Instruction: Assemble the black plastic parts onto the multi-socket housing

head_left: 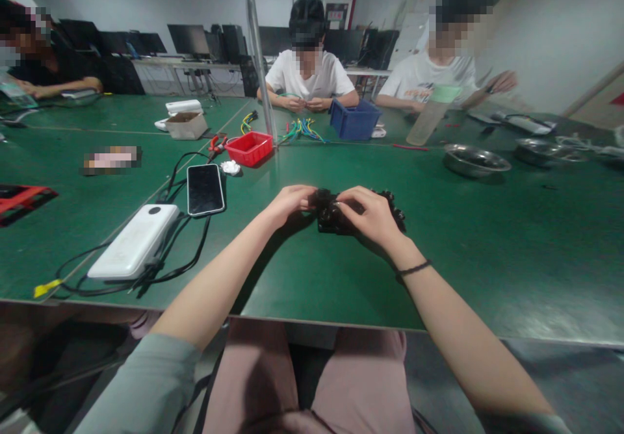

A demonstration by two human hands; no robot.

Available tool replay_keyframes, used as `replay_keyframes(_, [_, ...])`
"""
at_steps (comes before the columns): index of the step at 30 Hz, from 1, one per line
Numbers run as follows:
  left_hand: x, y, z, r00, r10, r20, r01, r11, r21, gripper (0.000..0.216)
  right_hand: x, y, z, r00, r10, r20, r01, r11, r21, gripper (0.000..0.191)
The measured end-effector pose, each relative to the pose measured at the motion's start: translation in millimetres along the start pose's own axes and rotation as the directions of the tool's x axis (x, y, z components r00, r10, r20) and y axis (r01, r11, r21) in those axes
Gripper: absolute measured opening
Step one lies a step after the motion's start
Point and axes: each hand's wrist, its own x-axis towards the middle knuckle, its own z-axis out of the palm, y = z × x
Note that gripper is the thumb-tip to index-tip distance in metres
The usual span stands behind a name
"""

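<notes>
Both my hands meet over a small pile of black parts [330, 218] on the green table [487, 252]. My left hand [288, 201] has its fingers curled and pinches the left side of the black parts. My right hand [370, 216] lies over them with its fingers bent, gripping the top. More black pieces [396, 208] stick out behind my right hand. What exactly the parts are is too dark to tell.
A phone [205, 189], a white power bank [135, 240] with black cables, a red tray [249, 147], a blue bin [355, 119], coloured wires [302, 128] and metal bowls [476, 160] lie on the table. Three other people sit at its far side.
</notes>
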Motion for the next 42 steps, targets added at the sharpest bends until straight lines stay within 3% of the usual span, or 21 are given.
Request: replay_keyframes(42, [-1.8,0.5,0.2,1.0,0.016,0.01,-0.016,1.0,0.001,0.021,-0.3,-0.2,0.3,1.0,-0.006,0.002,0.006,1.0,0.012,0.013])
